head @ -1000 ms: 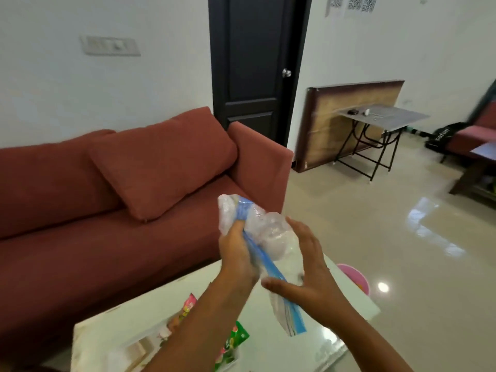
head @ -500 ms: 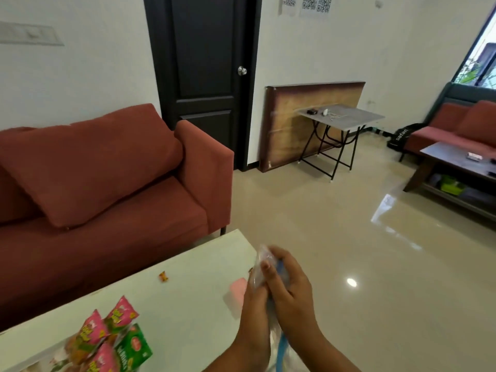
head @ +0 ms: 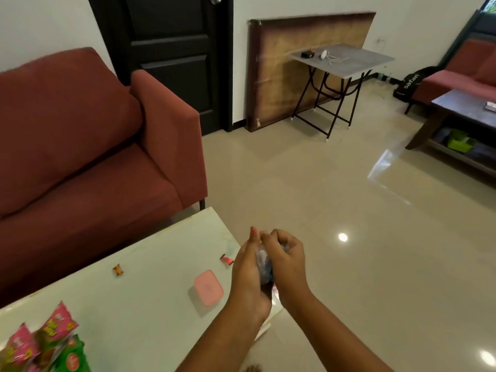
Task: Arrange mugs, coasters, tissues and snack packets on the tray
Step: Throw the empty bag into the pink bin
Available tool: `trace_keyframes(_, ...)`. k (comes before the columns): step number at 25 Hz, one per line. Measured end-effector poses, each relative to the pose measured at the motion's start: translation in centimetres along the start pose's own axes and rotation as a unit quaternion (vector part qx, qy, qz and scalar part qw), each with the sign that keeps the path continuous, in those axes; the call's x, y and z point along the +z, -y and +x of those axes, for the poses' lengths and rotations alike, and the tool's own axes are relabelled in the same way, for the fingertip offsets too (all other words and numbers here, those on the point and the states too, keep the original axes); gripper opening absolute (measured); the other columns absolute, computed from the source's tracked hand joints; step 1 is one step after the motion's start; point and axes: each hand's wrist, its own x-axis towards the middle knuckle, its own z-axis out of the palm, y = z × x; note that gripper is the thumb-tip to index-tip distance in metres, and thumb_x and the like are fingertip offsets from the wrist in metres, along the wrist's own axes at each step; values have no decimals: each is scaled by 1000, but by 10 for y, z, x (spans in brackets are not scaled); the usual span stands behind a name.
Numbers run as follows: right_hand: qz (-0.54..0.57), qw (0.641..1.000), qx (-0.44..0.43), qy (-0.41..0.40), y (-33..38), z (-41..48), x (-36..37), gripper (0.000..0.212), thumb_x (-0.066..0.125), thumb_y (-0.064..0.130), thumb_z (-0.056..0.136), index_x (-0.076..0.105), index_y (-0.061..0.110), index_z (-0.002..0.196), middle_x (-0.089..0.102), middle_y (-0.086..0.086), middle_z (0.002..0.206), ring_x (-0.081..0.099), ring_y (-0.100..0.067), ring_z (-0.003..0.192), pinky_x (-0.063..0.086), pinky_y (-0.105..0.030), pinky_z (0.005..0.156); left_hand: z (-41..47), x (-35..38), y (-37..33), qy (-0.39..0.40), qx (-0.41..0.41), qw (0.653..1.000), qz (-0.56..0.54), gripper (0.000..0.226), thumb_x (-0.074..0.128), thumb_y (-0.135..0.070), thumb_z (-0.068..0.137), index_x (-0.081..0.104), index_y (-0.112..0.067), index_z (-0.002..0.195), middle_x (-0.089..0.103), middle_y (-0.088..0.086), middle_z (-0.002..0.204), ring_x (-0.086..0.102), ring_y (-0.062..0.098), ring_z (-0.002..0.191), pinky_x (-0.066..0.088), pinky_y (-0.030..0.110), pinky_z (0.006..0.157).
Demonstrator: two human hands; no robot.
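Clearly unfinished: both hands, left hand [head: 248, 267] and right hand [head: 288, 261], squeeze a crumpled plastic bag [head: 264, 264]; snack packets [head: 45, 345] lie on the table [head: 147, 304], no tray visible.

A home living room.

The red sofa [head: 88, 146] with a big back cushion [head: 61, 116] stands against a white wall, and just to its right is a dark panelled door [head: 171, 55]. Further right of the sofa, a board [head: 279, 73] leans on the wall behind a small folding table [head: 346, 59]. Across the shiny tiled floor [head: 335, 200], well apart from the sofa, are a second red sofa [head: 467, 73], a low wooden coffee table [head: 461, 106] and a black backpack [head: 410, 81]. In front of the sofa is a pale low table [head: 150, 285] with snack packets [head: 45, 345].
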Motion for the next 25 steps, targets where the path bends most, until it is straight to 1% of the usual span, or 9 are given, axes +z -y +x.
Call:
trace_keyframes(3,-46,997,28,48,-24,49,-30,6,54,18,83,55,23,81,61,11,66,63,-10,64,53,-23,55,72,12,15,-91,55,989,101,25,58,-37,89,62,-16,102,66,8,97,65,23,92,56,37,81)
trace_keyframes(5,-17,996,57,68,-41,72,-41,24,50,16,84,57,32,101,62,19,94,64,4,83,52,-13,62,111,11,23,-159,106,965,181,19,53,-32,94,64,-21,103,69,7,106,67,29,98,56,47,87)
trace_keyframes(7,-29,992,87,89,-60,92,-45,37,46,24,85,54,40,117,46,26,126,49,15,110,49,-6,76,153,8,26,-190,136,951,204,21,47,-29,97,64,-18,103,69,10,107,67,33,98,56,48,88)
trace_keyframes(9,-27,981,150,122,-83,108,-45,44,48,28,87,48,40,129,38,22,138,41,7,123,47,-13,90,196,-2,30,-244,166,925,240,23,43,-26,99,62,-12,96,67,14,101,66,35,96,58,38,81)
trace_keyframes(12,-42,961,235,137,-127,131,-49,49,61,43,84,49,36,131,61,8,123,61,-6,109,54,-32,91,249,-21,42,-275,182,900,286,27,41,-25,100,54,-18,77,60,7,77,62,29,81,49,24,64)
trace_keyframes(15,-28,940,311,139,-189,167,-63,37,60,46,84,61,30,117,72,-2,107,70,-16,95,59,-43,82,311,-49,64,-276,139,893,328,26,41,-25,99,58,-7,94,62,10,86,62,22,77,52,17,58)
trace_keyframes(18,13,921,374,107,-268,206,-78,25,56,39,90,64,25,108,74,-9,98,73,-23,87,60,-41,68,374,-82,91,-289,119,851,423,24,42,-28,99,55,-11,107,63,10,102,62,27,98,54,35,87)
trace_keyframes(22,-121,926,357,28,-385,253,-88,24,53,24,92,68,5,90,71,-23,92,68,-37,89,57,-49,78,443,-121,135,-277,53,879,384,31,48,-32,96,47,-18,123,61,4,112,59,26,106,49,45,98)
trace_keyframes(25,-259,919,293,50,-453,270,-90,20,53,24,92,66,8,88,70,-18,87,65,-36,90,53,-45,82,476,-153,160,-319,23,892,320,35,47,-29,97,50,-12,127,63,10,115,59,28,107,47,43,99)
